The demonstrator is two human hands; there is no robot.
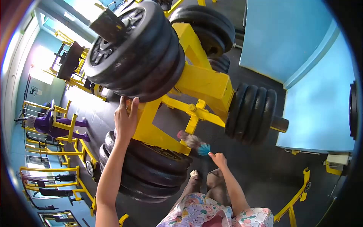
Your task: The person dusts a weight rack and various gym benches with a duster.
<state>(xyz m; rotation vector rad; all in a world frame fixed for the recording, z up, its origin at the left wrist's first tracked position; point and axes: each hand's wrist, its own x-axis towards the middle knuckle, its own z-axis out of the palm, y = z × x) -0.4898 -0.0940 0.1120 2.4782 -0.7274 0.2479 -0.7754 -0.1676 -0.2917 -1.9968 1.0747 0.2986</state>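
Observation:
My right hand (218, 159) is closed around the handle end of a fluffy duster (193, 142), which is blue nearest the hand, greyish in the middle and pink at the tip. The duster reaches toward the lower part of a yellow weight rack (204, 84) and looks slightly blurred. Up at the left, my left hand (127, 117) rests against the rack's yellow frame, just under a stack of large black weight plates (151, 56). Its thumb and forefinger are apart, and the other fingers are partly hidden. Below that hand hang more large black plates (151, 170).
Smaller black plates (251, 113) sit on a peg at the right, its end sticking out. Further plates (206, 28) are on the far side. A light blue wall (317, 109) stands to the right. Yellow gym machines (53, 181) and a person in purple (56, 125) are at the left.

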